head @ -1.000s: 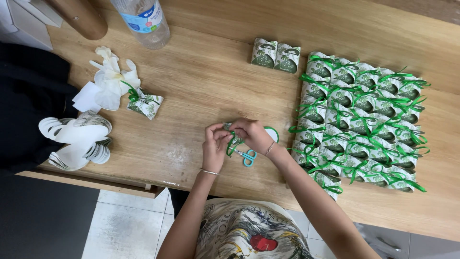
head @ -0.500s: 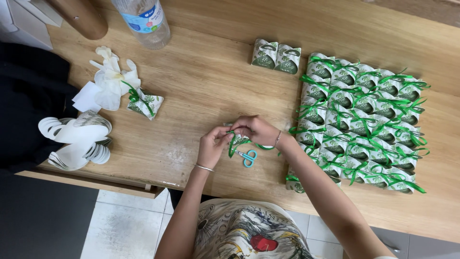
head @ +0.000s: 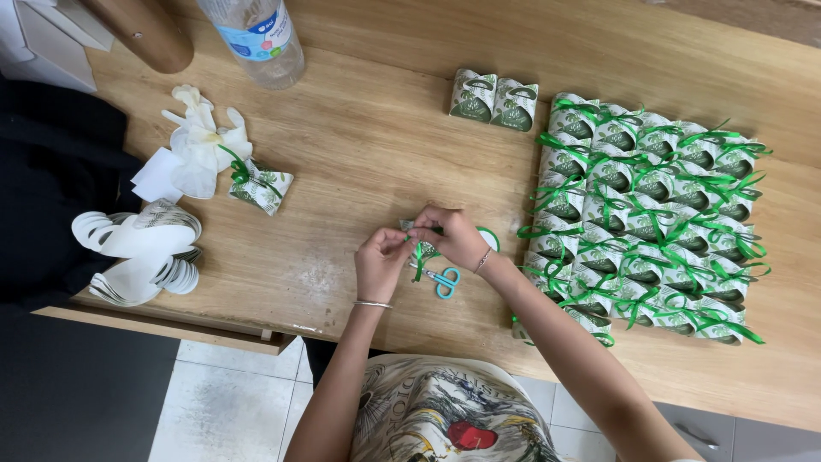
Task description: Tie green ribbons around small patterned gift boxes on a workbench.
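Observation:
My left hand (head: pixel 381 261) and my right hand (head: pixel 453 235) meet over the middle of the wooden table (head: pixel 359 145). Between their fingertips they pinch a green ribbon (head: pixel 421 253) tied around a small green-and-white favour box (head: pixel 409 228), which the fingers mostly hide. Small teal-handled scissors (head: pixel 441 279) lie on the table just below the hands. A roll of green ribbon (head: pixel 489 236) peeks out behind my right wrist.
Several rows of finished ribboned boxes (head: pixel 641 214) fill the right side. Two boxes without ribbon (head: pixel 493 99) stand behind them. At left lie a ribboned box (head: pixel 260 185), white cloth (head: pixel 198 145) and flat white cut-outs (head: pixel 141 250). A plastic bottle (head: pixel 256 34) stands at the back.
My right hand pulled the ribbon out to the right, then came back in; the ribbon loop is now drawn tighter and both hands are close together on the box.

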